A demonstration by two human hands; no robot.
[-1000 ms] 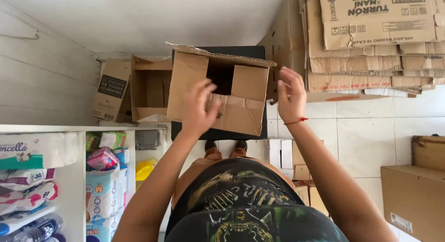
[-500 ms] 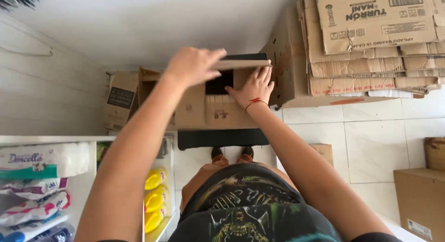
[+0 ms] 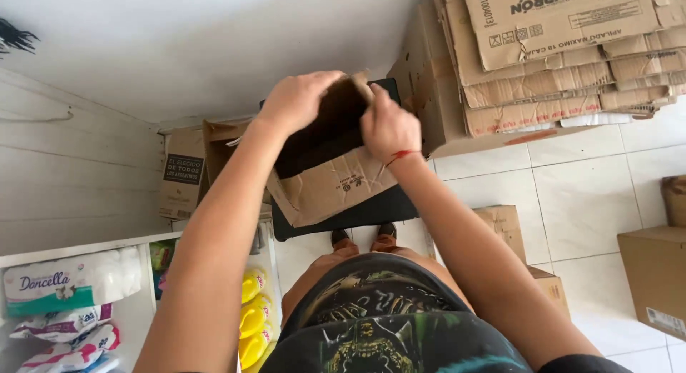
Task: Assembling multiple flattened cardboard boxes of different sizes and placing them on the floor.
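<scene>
A brown cardboard box point(image 3: 325, 166) is held up above a black stool point(image 3: 357, 212). Its upper flaps are gripped by the left hand point(image 3: 296, 101) and the right hand point(image 3: 388, 126), fingers curled closed around the cardboard.

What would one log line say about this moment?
left hand: grips cardboard box top | right hand: grips box flap | box: tilted, above black mat | behind: flattened cartons
</scene>
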